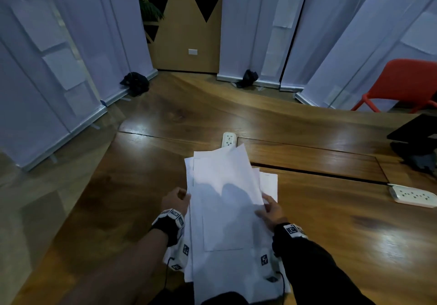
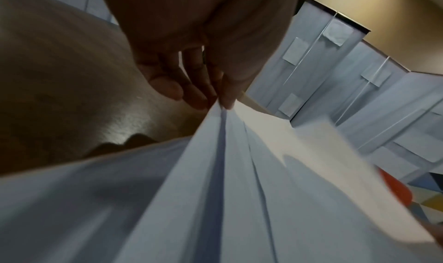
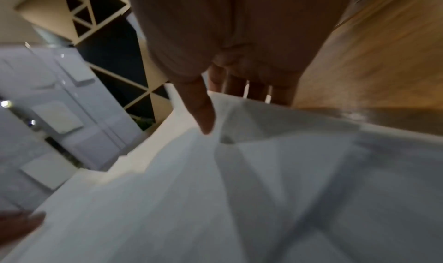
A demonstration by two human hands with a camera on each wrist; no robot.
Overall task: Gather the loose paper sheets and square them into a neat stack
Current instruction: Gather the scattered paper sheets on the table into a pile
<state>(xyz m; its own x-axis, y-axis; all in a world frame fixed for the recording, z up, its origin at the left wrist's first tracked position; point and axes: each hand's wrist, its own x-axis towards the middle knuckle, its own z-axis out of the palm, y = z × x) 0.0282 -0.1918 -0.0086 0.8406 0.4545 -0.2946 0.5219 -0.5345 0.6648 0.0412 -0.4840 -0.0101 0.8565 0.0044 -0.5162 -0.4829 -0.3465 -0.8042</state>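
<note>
Holding the paper sheets (image 1: 224, 200) over the wooden table's (image 1: 331, 222) near edge: left hand (image 1: 176, 200) pinches the left edge, right hand (image 1: 272, 211) pinches the right. Far corners fan unevenly; loosen both pinches and tap edges down on the table to align.

Paper sheets (image 1: 224, 210) on table (image 1: 331, 233), between hands; power strip (image 1: 229, 139) behind.

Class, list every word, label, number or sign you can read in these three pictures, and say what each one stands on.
No text can be read.
paper sheets: look blank.
wrist bands on the left hand and right hand: black-and-white square code marks, no letters legible.
notes on the white panels: too blurred to read.
power strip: sockets only.
</note>
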